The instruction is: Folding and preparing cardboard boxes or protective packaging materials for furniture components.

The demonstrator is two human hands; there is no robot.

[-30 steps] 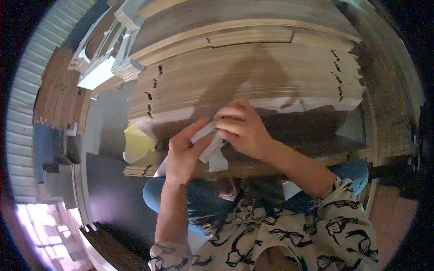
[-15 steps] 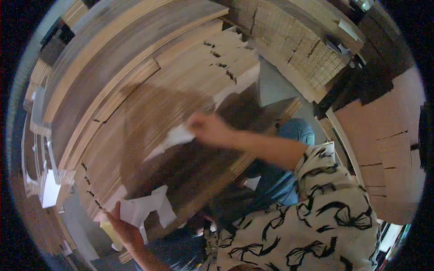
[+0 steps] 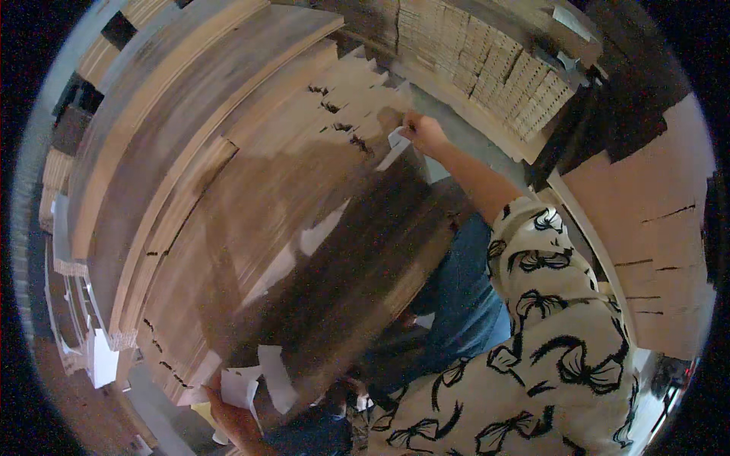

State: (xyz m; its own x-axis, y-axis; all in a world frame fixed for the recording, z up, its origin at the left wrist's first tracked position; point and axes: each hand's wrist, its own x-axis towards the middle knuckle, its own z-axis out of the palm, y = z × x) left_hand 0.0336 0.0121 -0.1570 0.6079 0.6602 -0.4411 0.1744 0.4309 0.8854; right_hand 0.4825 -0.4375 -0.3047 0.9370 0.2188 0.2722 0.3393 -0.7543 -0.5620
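A fanned stack of brown sheets [image 3: 266, 182], cardboard by its look, spreads in front of me with black marks along its edges. My right hand [image 3: 427, 134] reaches to its far right corner, fingers pinched on a small white paper slip [image 3: 393, 149]. At the near left corner, my left hand [image 3: 230, 414] is partly cut off by shadow and paper. White paper slips [image 3: 242, 386] stick out from it, and a yellow piece [image 3: 209, 419] shows below its fingers. More white slips [image 3: 321, 229] lie along the near edge of the stack.
Thicker brown boards [image 3: 182, 106] are layered behind the stack. A tall pile of bundled cardboard [image 3: 487, 68] stands at the far right. Brown marked sheets [image 3: 639, 228] rise at my right, and a white card [image 3: 105, 357] is at the left.
My right hand has moved far and to the right, from the middle of the near edge to the far right corner. White slips now show where it was. The view has shifted slightly.
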